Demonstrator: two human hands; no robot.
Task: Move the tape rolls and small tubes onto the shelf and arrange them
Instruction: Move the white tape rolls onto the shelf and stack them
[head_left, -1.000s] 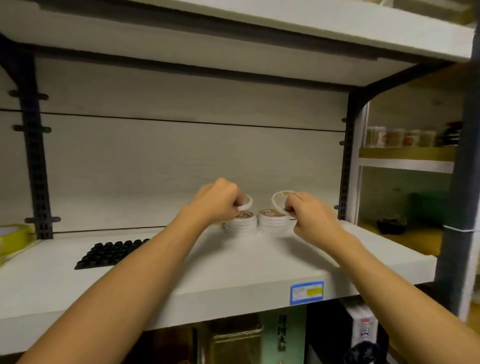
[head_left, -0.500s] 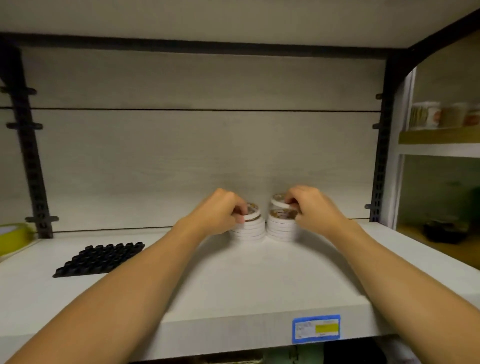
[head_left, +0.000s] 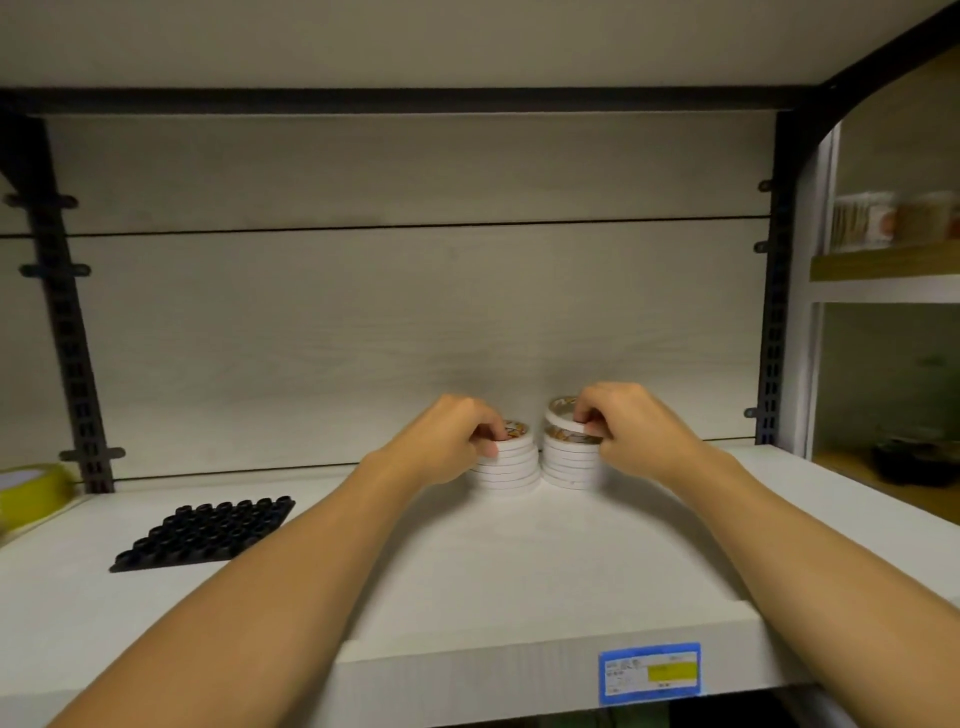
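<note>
Both hands (head_left: 457, 434) (head_left: 626, 431) pinch top tape rolls (head_left: 511, 460); black tray (head_left: 205, 535) left, yellow tape (head_left: 31, 491) far-left.

The tape rolls (head_left: 506, 467) are white, stacked in two piles, their top faces printed in orange and brown (the design is too blurred to read); the shelf (head_left: 467, 582) is white with a pale grey wood-grain back panel (head_left: 415, 322); its uprights (head_left: 67, 332) are black; a black studded mat (head_left: 205, 535) lies left; a yellow roll (head_left: 28, 491) sits at the far left; the edge label (head_left: 649, 674) is blue, white and yellow.
</note>
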